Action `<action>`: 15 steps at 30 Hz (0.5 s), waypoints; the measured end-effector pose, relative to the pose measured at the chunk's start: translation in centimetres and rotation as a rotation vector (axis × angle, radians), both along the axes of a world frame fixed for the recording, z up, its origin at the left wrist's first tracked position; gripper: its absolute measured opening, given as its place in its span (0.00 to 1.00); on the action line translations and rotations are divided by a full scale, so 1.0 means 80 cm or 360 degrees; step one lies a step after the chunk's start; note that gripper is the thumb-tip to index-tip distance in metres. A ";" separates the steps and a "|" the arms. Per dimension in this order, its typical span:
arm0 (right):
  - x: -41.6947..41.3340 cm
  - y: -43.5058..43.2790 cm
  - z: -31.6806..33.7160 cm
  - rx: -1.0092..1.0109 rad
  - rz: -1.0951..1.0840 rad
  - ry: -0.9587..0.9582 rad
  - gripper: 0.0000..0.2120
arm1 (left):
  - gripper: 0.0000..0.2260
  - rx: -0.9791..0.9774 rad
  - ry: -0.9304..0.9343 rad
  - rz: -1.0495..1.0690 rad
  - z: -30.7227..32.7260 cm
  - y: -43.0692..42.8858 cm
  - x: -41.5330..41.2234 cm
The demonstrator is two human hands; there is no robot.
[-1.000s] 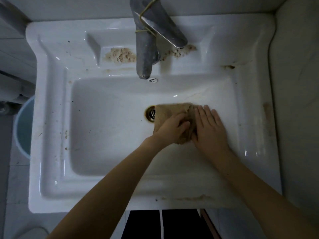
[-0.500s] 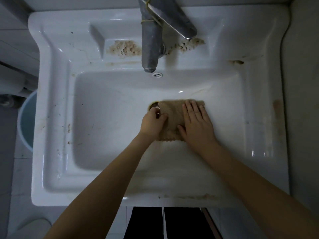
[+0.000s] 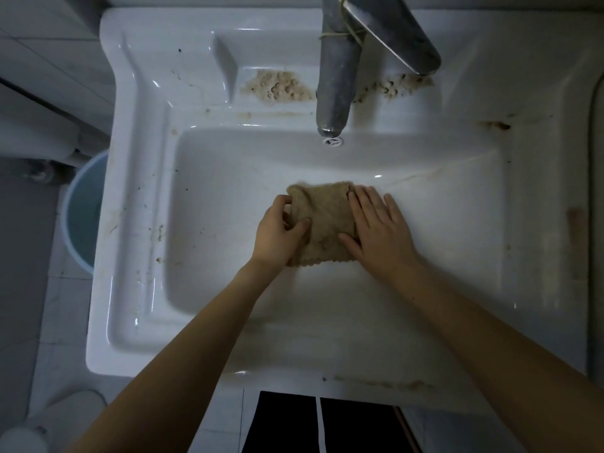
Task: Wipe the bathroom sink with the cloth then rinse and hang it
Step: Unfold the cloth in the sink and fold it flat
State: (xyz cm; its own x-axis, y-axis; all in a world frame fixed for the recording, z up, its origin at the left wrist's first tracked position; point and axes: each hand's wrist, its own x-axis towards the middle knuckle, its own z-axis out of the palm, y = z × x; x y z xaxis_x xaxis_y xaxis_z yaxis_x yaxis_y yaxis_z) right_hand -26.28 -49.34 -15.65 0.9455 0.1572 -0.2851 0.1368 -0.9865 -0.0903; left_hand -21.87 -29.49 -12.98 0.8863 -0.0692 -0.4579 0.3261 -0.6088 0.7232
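White glazed ceramic made up the sink [image 3: 137, 289], its near rim streaked with a brown smear. Two bare forearms reached over that rim into the basin. A tan cloth [image 3: 322, 220] lay folded flat on the basin floor at the middle, its scalloped near edge showing between the wrists. The left hand [image 3: 276, 233] gripped the cloth's left edge, fingers curled over it and thumb pressed onto the fabric. The right hand [image 3: 379, 230] rested palm-down on the cloth's right part, its fingers straight and slightly spread, the outer ones reaching onto bare ceramic. Whether the drain sat under the cloth could not be told. Dark specks and brownish marks dotted the left ledge of the sink. Beyond the cloth, an overflow hole [image 3: 332, 141] showed in the far wall of the basin, just under the spout of a dull metal faucet [image 3: 336, 76]. Crusty beige deposits [image 3: 277, 88] spread on the ledge either side of the faucet's base. A pale blue bucket [image 3: 81, 214] stood on the floor left of the sink.
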 end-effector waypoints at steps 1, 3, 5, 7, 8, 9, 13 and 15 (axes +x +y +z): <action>-0.001 -0.005 0.004 -0.0017 -0.0016 -0.0013 0.36 | 0.14 -0.0019 -0.0036 0.0011 0.007 -0.004 0.000; -0.008 -0.021 0.010 -0.0072 -0.0066 -0.0026 0.36 | 0.14 -0.0086 -0.0104 0.0007 0.017 -0.017 -0.001; -0.017 -0.036 0.010 -0.0128 -0.0106 -0.0003 0.37 | 0.15 -0.0162 -0.0163 -0.0050 0.024 -0.038 -0.004; -0.023 -0.043 0.006 -0.0175 -0.0098 0.0014 0.37 | 0.18 -0.0146 -0.0248 -0.0206 0.019 -0.062 -0.006; -0.024 -0.044 0.003 -0.0192 -0.0092 0.0012 0.37 | 0.20 -0.0115 -0.0251 -0.0298 0.014 -0.072 -0.007; -0.024 -0.044 0.001 -0.0203 -0.0090 0.0006 0.36 | 0.21 -0.0078 -0.0207 -0.0391 0.009 -0.081 -0.006; -0.024 -0.044 -0.001 -0.0200 -0.0078 -0.0025 0.36 | 0.19 0.0047 -0.0187 -0.0679 0.003 -0.093 -0.004; -0.024 -0.044 -0.002 -0.0196 -0.0079 -0.0044 0.36 | 0.15 0.0207 -0.0575 -0.0803 0.002 -0.083 -0.004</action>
